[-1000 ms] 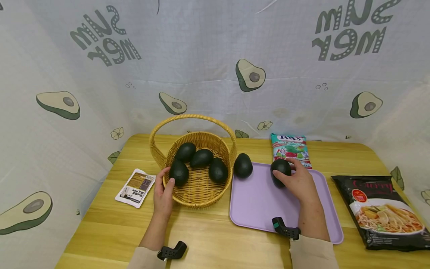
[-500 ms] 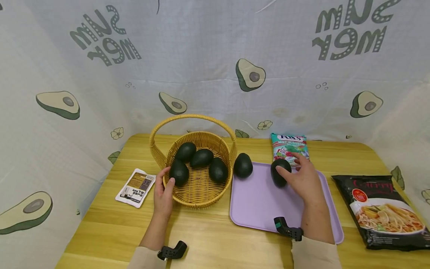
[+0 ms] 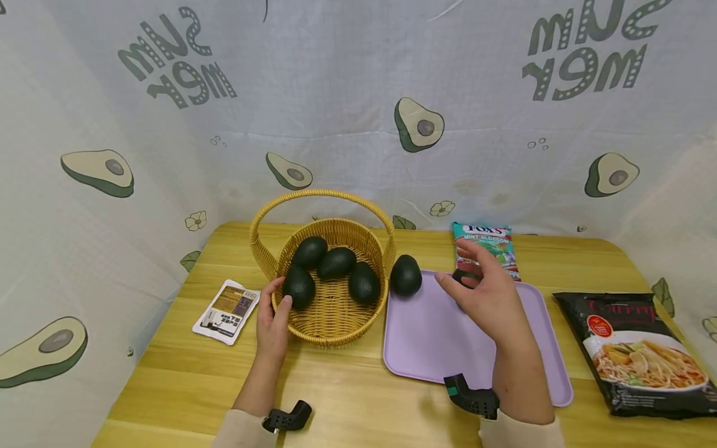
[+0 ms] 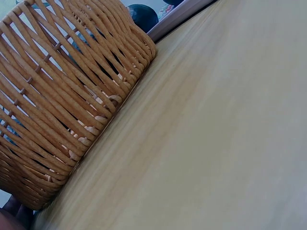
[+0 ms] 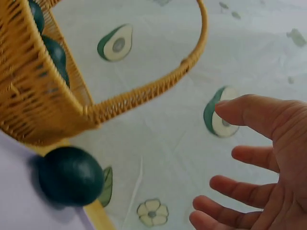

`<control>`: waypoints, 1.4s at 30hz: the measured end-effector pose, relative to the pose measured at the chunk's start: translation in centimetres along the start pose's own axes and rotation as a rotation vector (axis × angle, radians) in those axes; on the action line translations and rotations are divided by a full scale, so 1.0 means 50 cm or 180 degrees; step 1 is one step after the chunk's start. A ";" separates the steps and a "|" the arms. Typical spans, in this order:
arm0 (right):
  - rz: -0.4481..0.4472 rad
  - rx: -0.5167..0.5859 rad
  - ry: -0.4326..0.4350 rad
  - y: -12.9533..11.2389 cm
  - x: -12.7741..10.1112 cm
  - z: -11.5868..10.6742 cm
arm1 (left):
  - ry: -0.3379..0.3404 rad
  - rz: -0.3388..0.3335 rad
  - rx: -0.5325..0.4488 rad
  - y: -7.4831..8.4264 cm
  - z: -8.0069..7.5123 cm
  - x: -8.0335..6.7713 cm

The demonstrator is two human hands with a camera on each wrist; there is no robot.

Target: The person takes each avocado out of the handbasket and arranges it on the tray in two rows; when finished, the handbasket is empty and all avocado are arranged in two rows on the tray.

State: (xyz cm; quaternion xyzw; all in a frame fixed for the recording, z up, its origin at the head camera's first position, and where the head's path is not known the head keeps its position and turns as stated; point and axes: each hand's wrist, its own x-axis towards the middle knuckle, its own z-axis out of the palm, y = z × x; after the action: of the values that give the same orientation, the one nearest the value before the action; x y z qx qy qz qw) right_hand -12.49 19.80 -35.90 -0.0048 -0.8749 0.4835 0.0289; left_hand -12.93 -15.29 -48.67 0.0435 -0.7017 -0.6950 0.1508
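My left hand (image 3: pixel 272 330) holds the left rim of a yellow wicker basket (image 3: pixel 330 333), thumb over the edge beside an avocado (image 3: pixel 299 287). Several dark green avocados lie inside. Over the lilac tray (image 3: pixel 420 348) hovers my right hand (image 3: pixel 487 302), fingers spread with nothing between them. Beneath it, an avocado (image 3: pixel 466 278) on the tray is mostly hidden. Another avocado (image 3: pixel 406 275) sits at the tray's left corner, just right of the basket. The right wrist view also shows the spread right hand (image 5: pixel 254 167); in the left wrist view the basket's woven side (image 4: pixel 72 96) fills the upper left.
A tall handle (image 3: pixel 322 194) arches over the basket. Behind the tray lies a teal candy bag (image 3: pixel 495 249). To the right is a black noodle packet (image 3: pixel 638 354), and to the left a small white-edged packet (image 3: pixel 226 312). A printed curtain (image 3: pixel 347 112) hangs behind the table.
My right hand has let go of the avocado on the tray and lifted, its fingers spreading. That avocado stays on the tray. The left hand and basket have not moved.
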 end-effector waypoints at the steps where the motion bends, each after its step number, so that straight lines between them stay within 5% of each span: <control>1: -0.0027 0.0026 -0.0036 -0.006 -0.003 0.003 | 0.0002 0.0006 0.0003 0.000 0.000 0.000; 26: -0.0586 0.0098 -0.0734 -0.055 -0.014 0.145 | 0.0013 0.0007 -0.0039 0.003 0.001 0.001; 42: -0.0612 0.0013 -0.0716 -0.080 0.015 0.243 | 0.0004 -0.0011 -0.0033 0.001 0.001 0.002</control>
State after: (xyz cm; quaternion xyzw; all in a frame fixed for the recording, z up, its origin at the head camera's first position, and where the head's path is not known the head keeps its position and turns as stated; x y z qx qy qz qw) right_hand -13.83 7.40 -38.93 0.1332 -0.8681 0.4777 -0.0231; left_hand -13.02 -15.24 -48.60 0.0443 -0.6979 -0.6988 0.1502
